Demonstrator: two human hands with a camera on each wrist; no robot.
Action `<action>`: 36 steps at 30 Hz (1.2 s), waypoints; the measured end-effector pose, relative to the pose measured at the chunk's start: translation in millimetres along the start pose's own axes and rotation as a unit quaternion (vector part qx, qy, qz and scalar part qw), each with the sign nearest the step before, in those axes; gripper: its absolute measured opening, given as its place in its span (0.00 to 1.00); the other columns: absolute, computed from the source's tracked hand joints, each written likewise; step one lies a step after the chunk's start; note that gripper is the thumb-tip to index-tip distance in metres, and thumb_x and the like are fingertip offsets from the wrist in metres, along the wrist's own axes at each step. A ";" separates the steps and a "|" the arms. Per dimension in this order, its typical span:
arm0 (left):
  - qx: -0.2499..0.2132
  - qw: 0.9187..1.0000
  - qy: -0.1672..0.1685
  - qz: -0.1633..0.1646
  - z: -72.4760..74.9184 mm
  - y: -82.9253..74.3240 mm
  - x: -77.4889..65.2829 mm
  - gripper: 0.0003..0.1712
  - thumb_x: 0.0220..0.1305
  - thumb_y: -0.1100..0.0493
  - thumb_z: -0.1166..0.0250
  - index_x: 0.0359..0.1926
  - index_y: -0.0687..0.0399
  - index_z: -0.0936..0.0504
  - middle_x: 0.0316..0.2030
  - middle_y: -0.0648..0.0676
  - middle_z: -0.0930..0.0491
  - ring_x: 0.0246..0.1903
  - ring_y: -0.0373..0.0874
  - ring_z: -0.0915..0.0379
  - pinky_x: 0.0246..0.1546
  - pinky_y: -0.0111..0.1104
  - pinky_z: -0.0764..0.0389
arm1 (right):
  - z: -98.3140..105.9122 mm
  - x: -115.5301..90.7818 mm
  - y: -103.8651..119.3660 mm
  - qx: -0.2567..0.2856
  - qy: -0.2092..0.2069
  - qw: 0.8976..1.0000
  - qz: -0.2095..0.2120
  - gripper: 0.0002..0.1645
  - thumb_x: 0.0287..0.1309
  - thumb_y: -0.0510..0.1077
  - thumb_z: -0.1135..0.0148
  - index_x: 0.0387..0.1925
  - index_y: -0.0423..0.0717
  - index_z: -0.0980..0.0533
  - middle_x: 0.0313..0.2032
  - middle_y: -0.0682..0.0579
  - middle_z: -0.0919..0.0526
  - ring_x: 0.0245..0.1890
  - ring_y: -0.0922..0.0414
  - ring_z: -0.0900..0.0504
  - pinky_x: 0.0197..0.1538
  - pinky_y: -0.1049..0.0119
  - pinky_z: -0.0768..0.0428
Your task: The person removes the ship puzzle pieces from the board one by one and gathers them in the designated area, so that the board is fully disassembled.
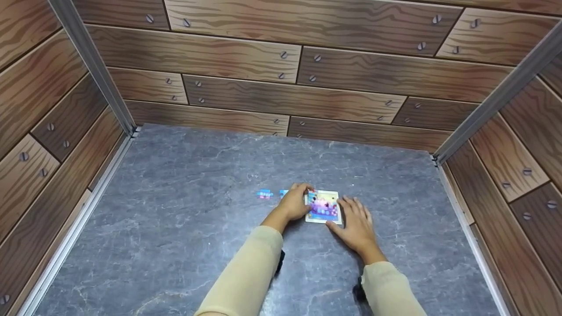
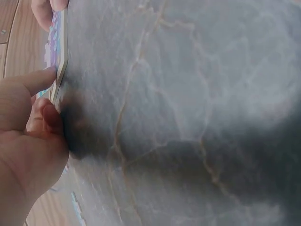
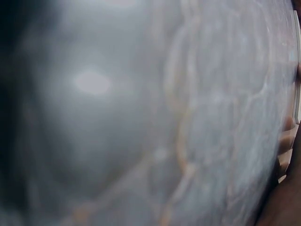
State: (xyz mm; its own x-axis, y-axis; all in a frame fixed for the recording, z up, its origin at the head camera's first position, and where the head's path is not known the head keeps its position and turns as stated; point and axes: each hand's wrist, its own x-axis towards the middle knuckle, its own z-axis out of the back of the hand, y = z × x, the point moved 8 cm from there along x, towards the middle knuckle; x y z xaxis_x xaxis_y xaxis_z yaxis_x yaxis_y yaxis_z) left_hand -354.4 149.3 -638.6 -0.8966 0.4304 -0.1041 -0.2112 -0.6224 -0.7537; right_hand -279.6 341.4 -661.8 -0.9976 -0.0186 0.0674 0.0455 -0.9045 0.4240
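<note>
Loose puzzle piece (image 1: 264, 194) on tabletop (image 1: 184, 210), probably parked within reach. Left hand (image 1: 295, 202) curled, gripping left edge of puzzle board (image 1: 324, 208), lying flat. Right hand (image 1: 358, 221) spread along its right edge, likely bracing against sliding.

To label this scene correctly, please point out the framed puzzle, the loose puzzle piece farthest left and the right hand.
Framed puzzle (image 1: 324, 206), head view: middle of its picture.
Loose puzzle piece (image 1: 264, 194), head view: its centre.
Right hand (image 1: 357, 225), head view: back of the hand.
</note>
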 end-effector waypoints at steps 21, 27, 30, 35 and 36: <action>-0.018 1.000 -0.026 0.000 -2.5 0.8 -0.8 0.28 0.71 0.68 0.33 0.69 0.52 0.23 0.59 0.55 0.19 0.60 0.49 0.20 0.69 0.44 0.21 | -0.3 -0.4 -0.4 -0.002 0.006 1.000 -0.004 0.55 0.65 0.71 0.33 0.82 0.47 0.36 0.83 0.40 0.37 0.86 0.34 0.47 0.85 0.31 0.55; -0.030 0.999 -0.041 0.004 -1.3 2.3 -1.8 0.27 0.70 0.68 0.30 0.67 0.53 0.21 0.57 0.55 0.18 0.62 0.50 0.19 0.70 0.43 0.21 | 0.1 -0.4 0.0 -0.006 0.005 1.000 -0.004 0.55 0.65 0.71 0.33 0.82 0.47 0.36 0.83 0.40 0.37 0.86 0.34 0.47 0.85 0.32 0.56; -0.029 0.999 -0.043 0.005 -1.1 3.1 -1.2 0.27 0.70 0.66 0.29 0.68 0.52 0.21 0.57 0.55 0.17 0.61 0.49 0.19 0.69 0.42 0.21 | 0.2 -0.2 0.2 -0.009 0.006 1.000 -0.005 0.55 0.65 0.71 0.33 0.82 0.48 0.36 0.83 0.40 0.37 0.86 0.34 0.47 0.86 0.32 0.56; -0.027 0.999 -0.028 0.004 -2.2 2.0 -1.4 0.30 0.73 0.66 0.31 0.72 0.47 0.24 0.59 0.54 0.17 0.62 0.50 0.19 0.69 0.44 0.21 | 0.2 0.0 0.7 -0.011 0.002 1.000 -0.002 0.54 0.65 0.71 0.33 0.81 0.47 0.35 0.83 0.39 0.37 0.85 0.33 0.47 0.85 0.31 0.55; -0.024 0.999 -0.025 0.002 -2.3 1.5 -1.6 0.30 0.73 0.66 0.32 0.72 0.46 0.24 0.60 0.54 0.17 0.62 0.50 0.19 0.69 0.44 0.21 | 0.1 0.1 0.5 -0.011 0.003 1.000 -0.003 0.54 0.65 0.71 0.33 0.81 0.47 0.35 0.83 0.39 0.37 0.85 0.33 0.47 0.85 0.31 0.55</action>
State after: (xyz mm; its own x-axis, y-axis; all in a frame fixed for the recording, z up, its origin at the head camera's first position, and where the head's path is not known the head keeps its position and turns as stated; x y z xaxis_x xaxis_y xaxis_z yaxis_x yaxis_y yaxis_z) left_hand -352.4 149.2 -641.0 -0.9160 0.3940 -0.0756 -0.1898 -0.5916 -0.7835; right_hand -279.6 340.9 -661.5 -0.9981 -0.0161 0.0601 0.0391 -0.9137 0.4046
